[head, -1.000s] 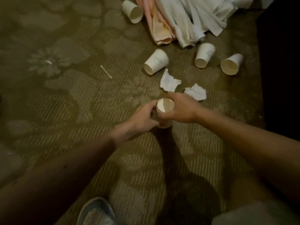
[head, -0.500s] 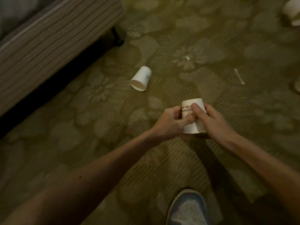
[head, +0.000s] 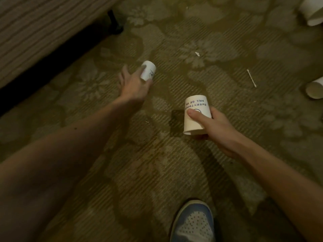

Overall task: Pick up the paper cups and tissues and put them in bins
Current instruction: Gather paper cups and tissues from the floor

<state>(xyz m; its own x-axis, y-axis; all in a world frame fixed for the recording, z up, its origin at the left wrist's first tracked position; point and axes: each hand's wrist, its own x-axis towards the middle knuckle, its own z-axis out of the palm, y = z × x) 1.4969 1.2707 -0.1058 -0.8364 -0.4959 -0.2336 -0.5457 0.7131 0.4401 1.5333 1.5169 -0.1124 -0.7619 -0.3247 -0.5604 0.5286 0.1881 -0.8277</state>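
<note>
A white paper cup (head: 149,70) lies on its side on the patterned carpet near the middle left. My left hand (head: 133,83) reaches over it, blurred, with spread fingers at its near end; whether it grips the cup I cannot tell. My right hand (head: 212,127) grips a printed white paper cup (head: 195,117), mouth toward me, above the carpet. Two more paper cups lie on the floor, one at the top right corner (head: 312,13) and one at the right edge (head: 315,90).
A striped upholstered furniture base (head: 43,32) with a dark gap and a black leg (head: 114,21) fills the top left. A cotton swab (head: 251,78) and a small white scrap (head: 197,54) lie on the carpet. My blue shoe (head: 192,222) is at the bottom.
My left hand let go of the printed cup and stretched out to the cup lying on the floor. My right hand keeps the printed cup. The view moved closer to the floor.
</note>
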